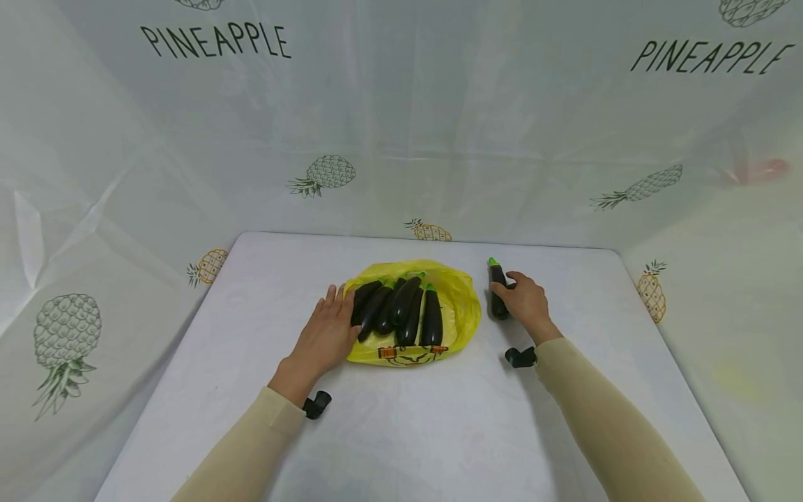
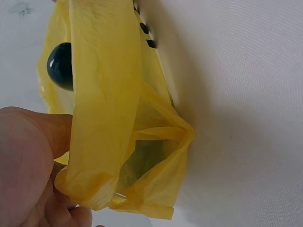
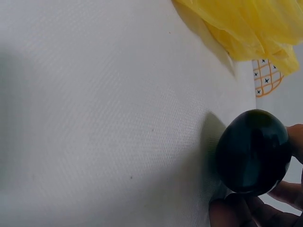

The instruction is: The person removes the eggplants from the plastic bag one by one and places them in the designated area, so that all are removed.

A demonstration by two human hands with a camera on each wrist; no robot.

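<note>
A yellow plastic bag (image 1: 464,307) lies spread open on the table with several dark eggplants (image 1: 433,317) inside, side by side, green stems pointing away. My left hand (image 1: 324,331) holds the bag's left edge, thumb over the rim on the inside and the other fingers outside. In the left wrist view the bag's folded rim (image 2: 106,94) passes between thumb and fingers, hiding the thumb's tip. To the right of the bag, my right hand (image 1: 525,301) grips a single eggplant (image 1: 497,272) between thumb and fingers. Its rounded end (image 3: 253,153) faces the right wrist camera, close over the table.
The white table (image 1: 401,432) extends around the bag on all sides. Behind it and at both sides hangs a pale curtain (image 1: 477,125) printed with pineapples. Small black wrist devices (image 1: 318,404) hang under both forearms near the tabletop.
</note>
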